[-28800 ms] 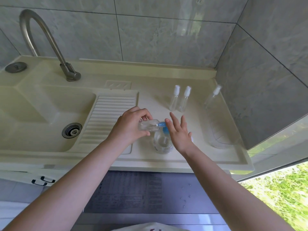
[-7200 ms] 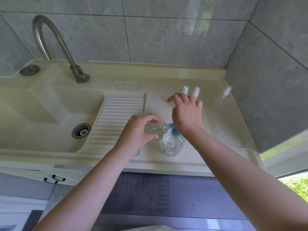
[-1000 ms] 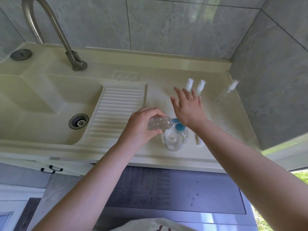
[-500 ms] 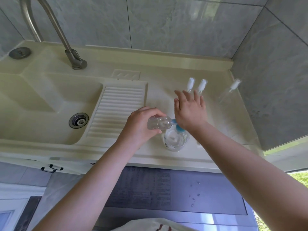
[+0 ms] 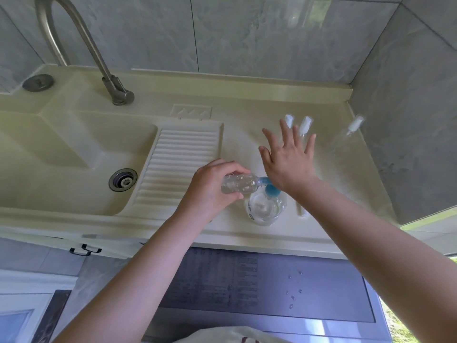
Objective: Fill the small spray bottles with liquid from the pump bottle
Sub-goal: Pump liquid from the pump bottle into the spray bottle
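To the left, the small spray bottle is gripped by the left hand, whose fingers are curled round its body. The bottle is held almost flat, with its long axis running left to right and its open mouth turned to the right, against the blue spout of the pump bottle. The pump bottle stands upright on the worktop, just under the mouth of the small bottle. Over the blue pump head the right hand is seen, with fingers spread and straight, holding nothing; only its heel is near the pump. It is judged that the next press must come straight down, the right hand being the nearer one. Further right, two capped spray bottles stand behind the fingers, and a third bottle is placed near the wall.
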A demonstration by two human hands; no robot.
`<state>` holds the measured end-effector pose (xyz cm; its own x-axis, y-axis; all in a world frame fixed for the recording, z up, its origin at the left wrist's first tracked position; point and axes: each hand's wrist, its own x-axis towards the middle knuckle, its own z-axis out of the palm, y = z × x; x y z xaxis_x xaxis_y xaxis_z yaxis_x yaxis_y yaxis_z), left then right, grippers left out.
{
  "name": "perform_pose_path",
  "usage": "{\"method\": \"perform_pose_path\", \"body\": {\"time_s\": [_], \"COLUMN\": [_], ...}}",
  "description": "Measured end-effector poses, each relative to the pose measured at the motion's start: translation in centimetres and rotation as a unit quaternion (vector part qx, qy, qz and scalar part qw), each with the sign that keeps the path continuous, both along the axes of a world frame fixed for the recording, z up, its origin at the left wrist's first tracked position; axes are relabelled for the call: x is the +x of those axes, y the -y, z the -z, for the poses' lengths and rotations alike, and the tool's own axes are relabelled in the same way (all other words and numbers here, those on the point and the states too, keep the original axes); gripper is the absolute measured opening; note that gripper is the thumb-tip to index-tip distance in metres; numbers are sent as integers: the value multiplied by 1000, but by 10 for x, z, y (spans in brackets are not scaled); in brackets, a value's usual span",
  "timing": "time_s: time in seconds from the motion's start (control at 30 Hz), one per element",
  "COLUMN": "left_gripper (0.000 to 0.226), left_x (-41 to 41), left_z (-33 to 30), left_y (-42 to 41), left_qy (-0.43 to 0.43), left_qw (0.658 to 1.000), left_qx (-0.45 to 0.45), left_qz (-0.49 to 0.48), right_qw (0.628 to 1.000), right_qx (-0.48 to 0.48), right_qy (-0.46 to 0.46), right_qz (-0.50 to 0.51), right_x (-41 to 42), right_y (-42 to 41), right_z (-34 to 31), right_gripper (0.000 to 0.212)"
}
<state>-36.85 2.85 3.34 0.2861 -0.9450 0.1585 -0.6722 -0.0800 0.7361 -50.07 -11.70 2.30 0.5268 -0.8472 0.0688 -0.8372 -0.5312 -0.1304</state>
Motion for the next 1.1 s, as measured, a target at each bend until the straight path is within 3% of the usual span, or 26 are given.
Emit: {"method": "perform_pose_path", "body": {"time_s": [0.27, 0.47, 0.67, 1.1], "left_gripper": [49, 50, 50, 50], "left_x": [-1, 1, 1, 1], "left_z": [0, -1, 1, -2], "left_y": [0, 0, 3, 3], "left_qy": [-4, -13, -11, -2], "left_qw": [1000, 1000, 1000, 1000], "left_qx": [8, 5, 6, 10], "left_qz": [1, -1, 5, 10], "right_qw": [999, 995, 997, 989], "right_qx": [42, -21, -11, -19], "right_qy": [28, 95, 78, 147], "right_qz": [17, -1, -5, -24], "right_x": [2, -3, 0, -3], "right_y": [-4, -2, -7, -5], "right_z": [7, -3, 2, 4], "right_gripper": [50, 53, 53, 44]}}
